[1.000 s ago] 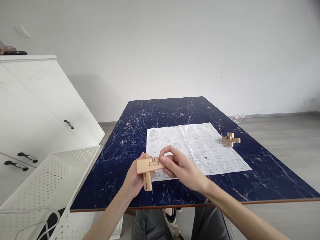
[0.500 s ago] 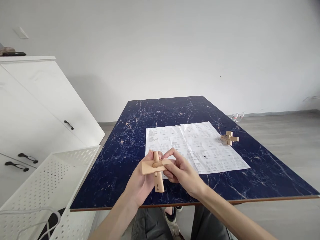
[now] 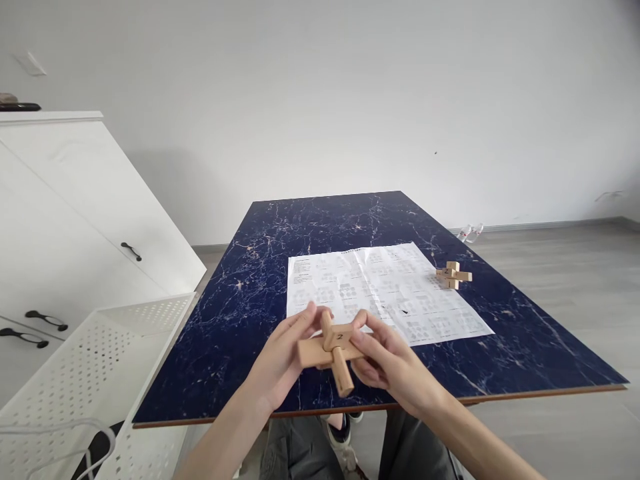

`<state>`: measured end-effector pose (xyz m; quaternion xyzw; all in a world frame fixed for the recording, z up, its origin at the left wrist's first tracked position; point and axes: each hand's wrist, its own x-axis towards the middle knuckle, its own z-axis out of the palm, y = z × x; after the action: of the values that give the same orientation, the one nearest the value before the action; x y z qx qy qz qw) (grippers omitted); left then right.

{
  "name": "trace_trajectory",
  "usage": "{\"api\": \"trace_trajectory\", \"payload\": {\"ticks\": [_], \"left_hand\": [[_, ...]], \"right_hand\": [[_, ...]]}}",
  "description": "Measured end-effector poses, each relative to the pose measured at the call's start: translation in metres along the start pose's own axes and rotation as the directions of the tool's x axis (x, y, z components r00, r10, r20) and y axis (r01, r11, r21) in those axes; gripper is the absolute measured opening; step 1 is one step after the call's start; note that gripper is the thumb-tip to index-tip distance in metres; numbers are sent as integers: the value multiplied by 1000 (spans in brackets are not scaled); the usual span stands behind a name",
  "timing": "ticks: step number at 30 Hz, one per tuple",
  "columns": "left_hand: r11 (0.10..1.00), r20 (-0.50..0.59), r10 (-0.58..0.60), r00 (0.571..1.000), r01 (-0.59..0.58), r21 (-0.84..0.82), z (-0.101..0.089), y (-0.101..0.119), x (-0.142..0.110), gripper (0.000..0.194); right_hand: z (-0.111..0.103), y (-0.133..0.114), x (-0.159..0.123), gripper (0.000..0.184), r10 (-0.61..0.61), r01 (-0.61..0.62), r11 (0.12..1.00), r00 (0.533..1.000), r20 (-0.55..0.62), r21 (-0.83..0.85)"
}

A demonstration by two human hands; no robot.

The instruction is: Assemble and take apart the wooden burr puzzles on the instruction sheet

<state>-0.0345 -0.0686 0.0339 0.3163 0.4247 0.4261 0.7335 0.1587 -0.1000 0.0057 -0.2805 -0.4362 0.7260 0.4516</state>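
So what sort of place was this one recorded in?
Probably a room at home, perhaps a small office: a white cabinet with dark handles, a blue marbled table and a grey wood-look floor suggest it.

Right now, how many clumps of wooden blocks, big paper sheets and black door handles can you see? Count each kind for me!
Wooden block clumps: 2 (held clump; far clump on the blue table)
Paper sheets: 1 (printed sheet)
Black handles: 3 (top handle; middle handle; bottom handle)
Total: 6
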Motion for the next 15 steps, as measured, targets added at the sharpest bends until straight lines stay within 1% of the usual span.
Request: {"api": "trace_trajectory", "payload": {"ticks": [2,3,5,6,7,8,10,11,12,13,14,15], "left_hand": [[994,-88,100,991,-95,56,-11,1,6,42],[988,-120,145,982,-137,78,-17,2,9,40],[966,-146,216,965,-190,173,-32,5,11,34],[944,-147,262,954,-221,245,-40,7,11,31],[915,-143,294,945,-235,327,-47,8,11,29],[882,-157,322,933,-236,407,-53,9,9,27],[818,-170,371,913,-234,525,-63,10,4,24],[793,-169,389,906,-236,562,-68,9,1,23],[766,-165,411,897,-241,597,-72,7,-2,23],[736,-163,437,885,-247,631,-76,5,-5,24],[703,-146,447,883,-246,667,-79,2,-8,26],[674,-124,431,894,-228,702,-83,-1,-10,27]], "right_hand": [[-9,-3,-11,40,4,-11,999,990,-142,-45],[-17,-6,-17,41,-8,-9,997,974,-225,-76],[-36,-14,-29,43,-60,3,989,924,-377,-150],[-48,-18,-36,44,-112,20,979,887,-449,-205],[-60,-24,-42,45,-158,11,960,845,-512,-279],[-74,-30,-49,46,-228,1,930,785,-575,-367],[-101,-41,-60,44,-377,-25,850,667,-642,-525],[-113,-47,-65,43,-434,-72,807,600,-672,-586],[-125,-51,-69,41,-463,-160,761,545,-699,-629],[-135,-55,-72,37,-502,-269,693,485,-716,-668],[-143,-58,-75,34,-552,-376,610,429,-715,-697],[-150,-60,-76,31,-580,-459,534,412,-703,-710]]}}
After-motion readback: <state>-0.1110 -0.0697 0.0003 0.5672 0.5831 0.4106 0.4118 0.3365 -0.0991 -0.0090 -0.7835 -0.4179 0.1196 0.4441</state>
